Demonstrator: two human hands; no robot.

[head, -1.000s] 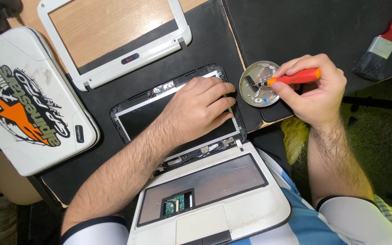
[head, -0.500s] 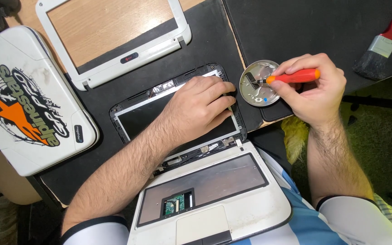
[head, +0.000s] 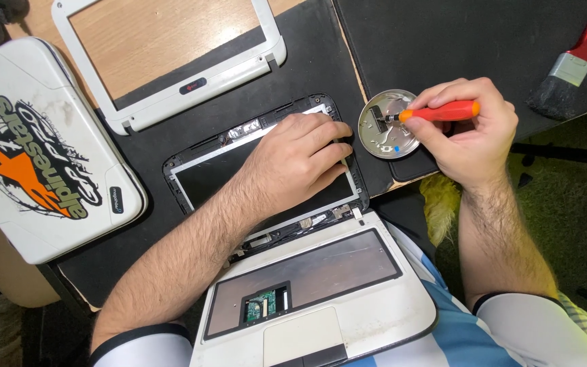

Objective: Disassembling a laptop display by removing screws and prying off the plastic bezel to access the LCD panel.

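A black mat covers the wooden surface (head: 171, 41), and on it lies a small white laptop (head: 321, 299) opened flat, its keyboard removed and a green circuit board (head: 264, 304) showing through a cut-out in the base. The left hand (head: 293, 160) lies palm-down on the bare screen panel (head: 205, 180), fingers (head: 327, 132) spread flat and gripping nothing, pinning the lid in place. The right hand (head: 473, 132) has its fingers wrapped around an orange-handled screwdriver (head: 439, 111), whose tip rests in a round metal dish (head: 385, 126) just beside the lid's right corner. The step in hand looks like dropping or picking a small screw at the dish during the screen's stripping; the next move would call for carrying the tip to the lid's edge while the left hand steadies the panel. The detached white screen bezel (head: 171, 102) lies beyond the laptop, a white case with an orange star (head: 42, 156) to the left, a red-handled brush (head: 572, 68) far right. Compared with half a second ago, both hands and the screwdriver sit virtually unchanged.
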